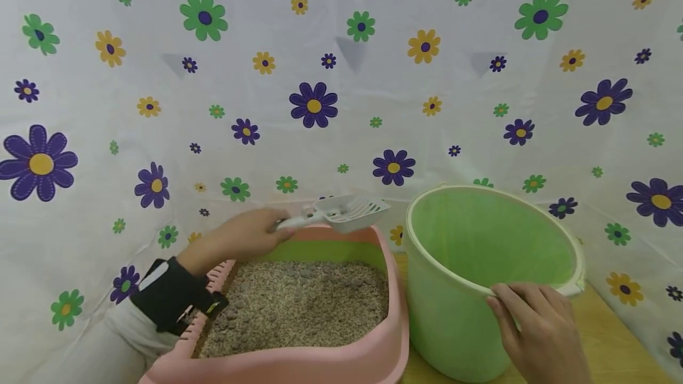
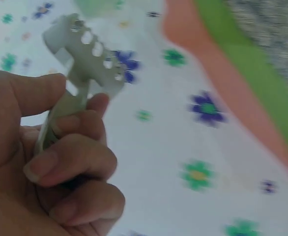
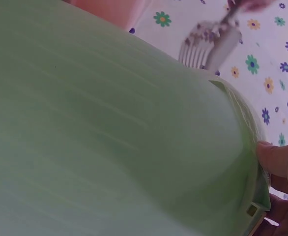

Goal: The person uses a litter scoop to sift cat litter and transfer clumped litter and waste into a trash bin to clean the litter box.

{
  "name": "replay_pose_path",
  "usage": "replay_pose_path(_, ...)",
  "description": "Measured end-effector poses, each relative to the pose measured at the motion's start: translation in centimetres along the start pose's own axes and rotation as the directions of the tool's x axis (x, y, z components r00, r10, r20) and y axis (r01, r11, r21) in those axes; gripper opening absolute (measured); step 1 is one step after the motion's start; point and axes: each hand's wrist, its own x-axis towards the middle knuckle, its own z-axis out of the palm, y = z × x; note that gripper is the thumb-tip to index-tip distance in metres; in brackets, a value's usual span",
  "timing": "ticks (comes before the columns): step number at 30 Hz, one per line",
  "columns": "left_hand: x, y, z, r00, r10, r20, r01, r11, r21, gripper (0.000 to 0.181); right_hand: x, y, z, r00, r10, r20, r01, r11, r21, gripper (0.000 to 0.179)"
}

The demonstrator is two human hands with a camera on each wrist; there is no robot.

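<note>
A pale litter scoop with a slotted head hangs above the far right part of the pink litter box, its head pointing toward the bucket. My left hand grips its handle; in the left wrist view the fingers curl round the handle. Blurred in the right wrist view, the scoop shows dark spots that I cannot make out. A light green bucket stands right of the box, and my right hand holds its near right rim between thumb and fingers.
Grainy grey-brown litter with darker lumps along the back covers the box's floor. Both containers stand on a wooden table. A white flower-print sheet rises behind and at both sides. A black strap circles the left wrist.
</note>
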Motion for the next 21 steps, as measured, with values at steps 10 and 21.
replay_pose_path(10,6.8,13.8,0.8,0.996,0.074,-0.052,-0.041,0.881,0.471,0.018,-0.1,-0.6,0.0,0.999,0.041,0.028,-0.041,0.999,-0.013,0.069)
replay_pose_path(21,9.0,15.0,7.6,0.812,0.537,-0.230,0.005,0.388,0.922,0.021,0.0,-0.7,-0.4,0.992,0.096,0.083,-0.096,0.995,-0.008,0.070)
